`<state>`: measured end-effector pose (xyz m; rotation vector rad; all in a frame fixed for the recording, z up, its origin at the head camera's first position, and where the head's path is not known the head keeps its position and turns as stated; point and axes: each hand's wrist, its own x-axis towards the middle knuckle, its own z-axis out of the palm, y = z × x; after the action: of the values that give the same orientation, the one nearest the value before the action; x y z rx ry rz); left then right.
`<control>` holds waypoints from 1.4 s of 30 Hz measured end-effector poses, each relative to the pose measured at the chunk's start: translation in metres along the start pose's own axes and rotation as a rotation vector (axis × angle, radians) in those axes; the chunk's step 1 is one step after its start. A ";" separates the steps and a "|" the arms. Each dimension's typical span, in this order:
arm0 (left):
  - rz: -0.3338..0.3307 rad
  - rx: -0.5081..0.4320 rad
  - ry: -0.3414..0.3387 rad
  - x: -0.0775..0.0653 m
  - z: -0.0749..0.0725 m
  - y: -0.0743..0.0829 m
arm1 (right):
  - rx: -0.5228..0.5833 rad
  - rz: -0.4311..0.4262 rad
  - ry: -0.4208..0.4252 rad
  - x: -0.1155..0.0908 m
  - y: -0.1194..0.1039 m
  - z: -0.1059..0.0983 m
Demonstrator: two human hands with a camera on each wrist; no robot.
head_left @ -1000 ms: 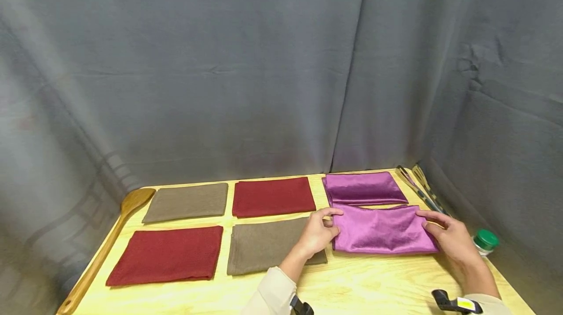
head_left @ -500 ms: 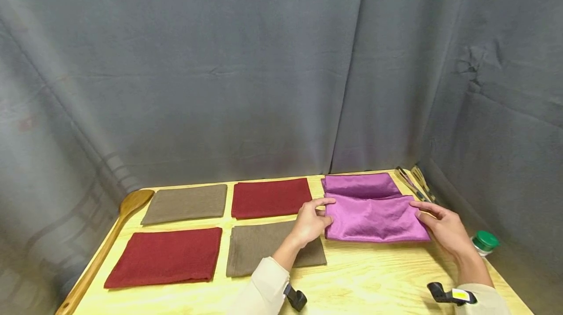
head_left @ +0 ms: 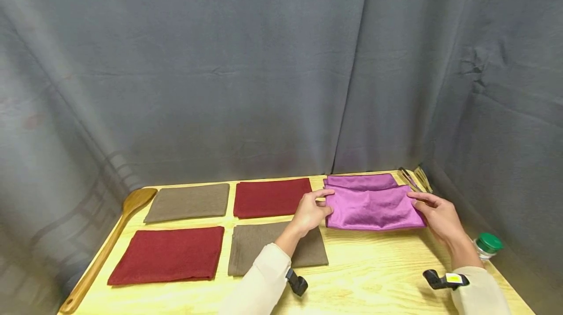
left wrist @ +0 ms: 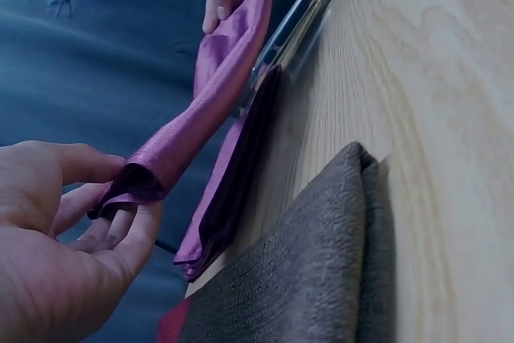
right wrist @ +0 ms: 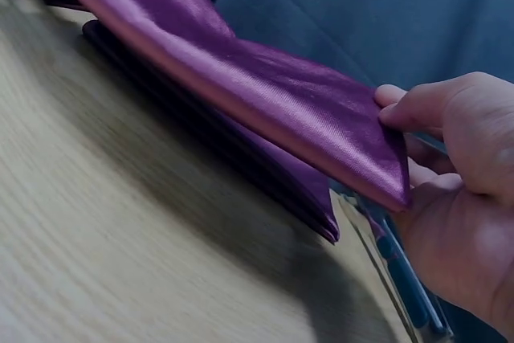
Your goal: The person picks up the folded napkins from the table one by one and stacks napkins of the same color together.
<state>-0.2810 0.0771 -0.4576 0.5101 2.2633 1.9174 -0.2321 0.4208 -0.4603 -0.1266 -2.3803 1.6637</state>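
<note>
A folded, shiny purple cloth is held up off the table between both hands. My left hand pinches its left end, thumb and fingers on either side of the layers. At the opposite end, my right hand pinches the cloth the same way. Both wrist views show the held cloth raised above a second folded purple cloth, which lies on the table. In the head view the held one overlaps the front of that lower cloth, hiding much of it.
Left of the purple cloths lie two folded red cloths, one at the back and one in front, and two grey-brown ones. A long wooden spoon lines the left edge. Utensils and a green-lidded jar stand along the right edge.
Both hands have moved away from me and slightly left, carrying the purple cloth. It now overlaps more of the lower purple cloth in the head view.
</note>
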 end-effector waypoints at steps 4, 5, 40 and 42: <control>-0.008 -0.019 0.006 0.007 0.000 -0.003 | 0.023 0.014 0.011 0.007 0.000 0.001; -0.011 -0.024 0.013 0.008 0.000 -0.004 | 0.027 0.015 0.017 0.009 0.000 0.002; -0.119 -0.161 0.088 0.059 0.005 -0.015 | 0.429 0.090 -0.095 0.077 0.024 0.014; -0.117 -0.165 0.088 0.061 0.005 -0.015 | 0.367 0.092 -0.100 0.081 0.021 0.013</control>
<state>-0.3386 0.1004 -0.4657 0.2707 2.1084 2.0807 -0.3152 0.4331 -0.4730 -0.0906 -2.1173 2.1634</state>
